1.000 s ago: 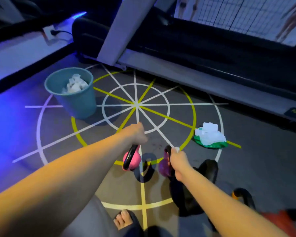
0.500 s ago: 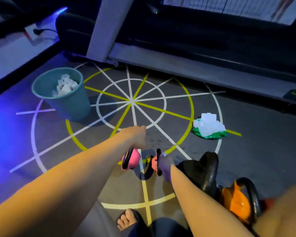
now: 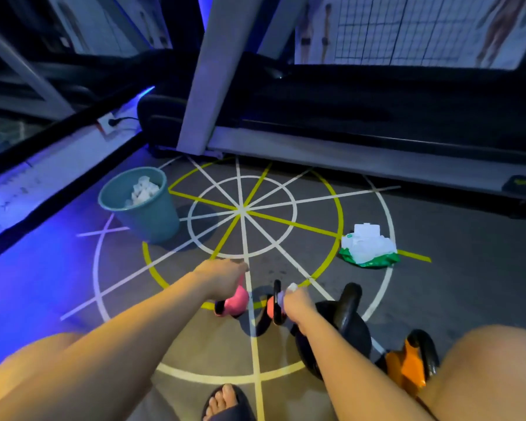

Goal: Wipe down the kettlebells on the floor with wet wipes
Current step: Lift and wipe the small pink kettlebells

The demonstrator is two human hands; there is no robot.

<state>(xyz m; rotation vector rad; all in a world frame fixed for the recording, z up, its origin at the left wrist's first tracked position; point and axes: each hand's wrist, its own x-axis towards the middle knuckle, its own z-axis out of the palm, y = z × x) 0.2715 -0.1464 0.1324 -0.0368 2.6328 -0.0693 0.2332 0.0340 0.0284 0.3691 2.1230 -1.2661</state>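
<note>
My left hand (image 3: 222, 278) grips the top of a small pink kettlebell (image 3: 236, 302) on the floor. Just right of it stands a small red kettlebell (image 3: 270, 308) with a black handle. My right hand (image 3: 296, 302) holds a white wet wipe (image 3: 292, 287) curled against that handle. A larger black kettlebell (image 3: 351, 320) sits behind my right forearm, and an orange one (image 3: 407, 364) is at the lower right. The green pack of wet wipes (image 3: 368, 249) lies open on the floor to the right.
A teal bin (image 3: 146, 214) with used wipes stands at the left on the taped floor circle. A treadmill base (image 3: 346, 159) and its grey upright run across the back. My sandalled foot (image 3: 225, 402) and my knees fill the bottom edge.
My view has tilted up and pulled back. My right hand has slid the wipe up the red kettlebell's handle. My left hand has kept its grip on the pink kettlebell.
</note>
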